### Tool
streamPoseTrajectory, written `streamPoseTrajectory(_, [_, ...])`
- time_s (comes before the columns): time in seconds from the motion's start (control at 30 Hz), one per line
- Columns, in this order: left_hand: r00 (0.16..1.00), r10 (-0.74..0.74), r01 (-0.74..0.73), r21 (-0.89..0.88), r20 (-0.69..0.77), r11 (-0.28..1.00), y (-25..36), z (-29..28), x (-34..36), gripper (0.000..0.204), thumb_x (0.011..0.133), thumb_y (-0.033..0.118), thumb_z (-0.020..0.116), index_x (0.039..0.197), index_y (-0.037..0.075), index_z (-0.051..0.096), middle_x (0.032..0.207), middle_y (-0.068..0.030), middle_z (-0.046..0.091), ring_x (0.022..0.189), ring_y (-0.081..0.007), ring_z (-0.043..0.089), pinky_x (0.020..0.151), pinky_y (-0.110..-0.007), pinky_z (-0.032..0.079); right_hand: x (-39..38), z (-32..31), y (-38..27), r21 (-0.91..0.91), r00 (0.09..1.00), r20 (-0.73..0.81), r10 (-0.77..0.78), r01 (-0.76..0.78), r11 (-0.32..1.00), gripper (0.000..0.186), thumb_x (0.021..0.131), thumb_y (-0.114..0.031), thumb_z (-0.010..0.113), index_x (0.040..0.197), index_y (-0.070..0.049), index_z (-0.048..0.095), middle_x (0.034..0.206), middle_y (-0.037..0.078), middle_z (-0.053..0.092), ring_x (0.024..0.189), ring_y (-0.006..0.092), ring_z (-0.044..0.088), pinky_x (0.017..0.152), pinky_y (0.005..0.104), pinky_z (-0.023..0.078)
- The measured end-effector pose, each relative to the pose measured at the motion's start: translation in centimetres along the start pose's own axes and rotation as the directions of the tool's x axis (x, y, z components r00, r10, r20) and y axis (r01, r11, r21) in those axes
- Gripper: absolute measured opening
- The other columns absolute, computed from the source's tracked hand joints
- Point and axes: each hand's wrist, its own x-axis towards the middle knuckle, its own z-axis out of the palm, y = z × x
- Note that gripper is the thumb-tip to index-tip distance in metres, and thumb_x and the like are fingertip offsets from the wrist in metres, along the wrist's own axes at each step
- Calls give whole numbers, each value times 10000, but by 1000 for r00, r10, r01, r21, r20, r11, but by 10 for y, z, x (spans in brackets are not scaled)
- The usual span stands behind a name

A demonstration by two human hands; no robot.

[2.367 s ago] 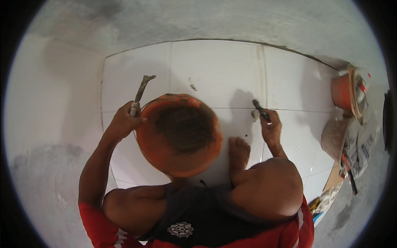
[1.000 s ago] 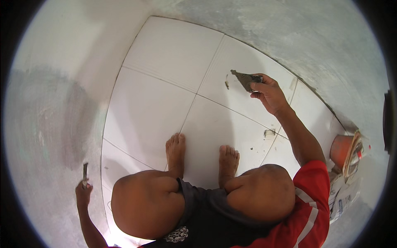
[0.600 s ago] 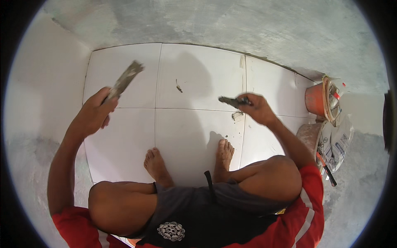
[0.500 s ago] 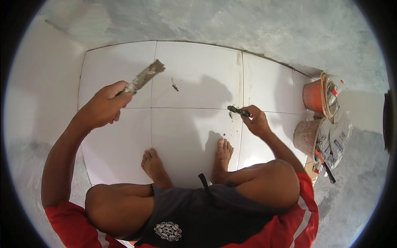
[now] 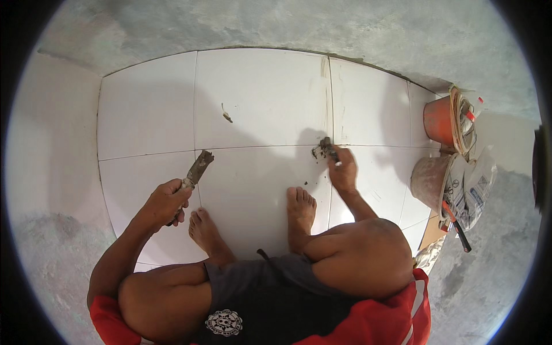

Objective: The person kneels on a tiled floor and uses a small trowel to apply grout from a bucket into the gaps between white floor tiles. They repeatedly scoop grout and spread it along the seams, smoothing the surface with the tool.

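Observation:
My left hand (image 5: 168,202) is closed round the handle of a scraper (image 5: 199,168). Its narrow blade is caked with grey mortar and points up and away, over the joint between two white floor tiles (image 5: 253,98). In my right hand (image 5: 345,171) is a short dark tool (image 5: 328,149) coated in wet-looking grey paste; its exact kind cannot be made out. That tool sits low at the tiles, by a crossing of joints. Dark crumbs of paste (image 5: 315,153) lie right beside it, and a small lump (image 5: 227,117) rests on the far tile.
On the right stand an orange bucket (image 5: 438,122) and a mortar-stained bucket (image 5: 428,180) with a clear plastic bag (image 5: 484,179). A red-and-black handled tool (image 5: 457,227) leans there. My bare feet (image 5: 301,210) are on the tiles. A grey plastered wall (image 5: 276,23) borders the far edge.
My left hand and the scraper have come down and nearer to me. My right hand has turned its tool from sideways to more upright, near the same joint.

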Motion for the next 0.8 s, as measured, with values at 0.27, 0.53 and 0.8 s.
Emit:
streamPoseTrajectory(0.27, [997, 49, -47, 47, -51, 998, 17, 6, 8, 276, 1013, 311, 538, 983, 37, 543, 806, -44, 562, 524, -117, 566, 434, -289, 464, -9, 11, -13, 271, 983, 119, 143, -170, 947, 340, 823, -19, 660, 1163, -14, 681, 926, 156, 650, 866, 350, 640, 771, 448, 540])
streamPoseTrajectory(0.53, [993, 110, -112, -39, -50, 993, 25, 5, 11, 282, 1008, 318, 539, 992, 36, 546, 809, -50, 557, 525, -117, 572, 430, -285, 454, 8, 14, -29, 153, 969, 244, -40, 2, 988, 383, 813, -74, 706, 1193, -37, 684, 953, 146, 695, 881, 315, 671, 791, 406, 545])
streamPoseTrajectory(0.8, [952, 288, -273, 132, -109, 953, 56, -18, 9, 318, 998, 349, 548, 993, 32, 568, 799, -43, 565, 530, -116, 569, 431, -290, 441, 94, -76, -36, 257, 689, 721, 71, -361, 896, 272, 860, -49, 732, 1117, 12, 666, 958, 55, 726, 880, 102, 658, 803, 263, 535])
